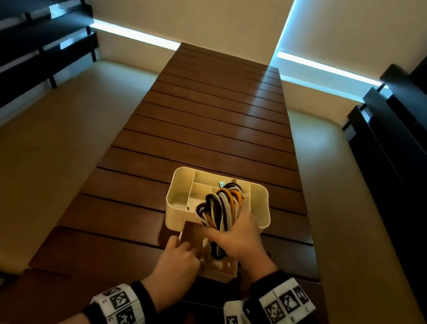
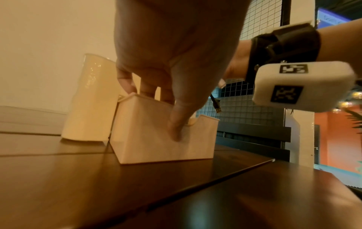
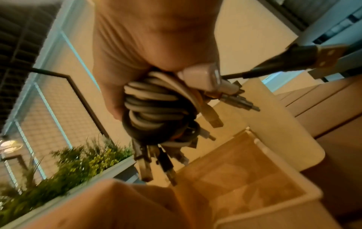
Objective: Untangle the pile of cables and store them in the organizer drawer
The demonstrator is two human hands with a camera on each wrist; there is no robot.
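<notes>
Orange, black and white cables [image 1: 222,210], bundled in the right hand's [image 1: 237,239] closed grip, hover over the drawer [image 1: 218,259]; left hand [image 1: 179,257] at nine o'clock pinches its wall steady.

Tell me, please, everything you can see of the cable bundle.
The cable bundle is a thick coil of black, white and orange cords, looped several times. The right hand grips it around the middle, holding it in the air above the open drawer. Metal plugs hang from its lower end toward the drawer; others, USB among them, stick out sideways in the right wrist view.
</notes>
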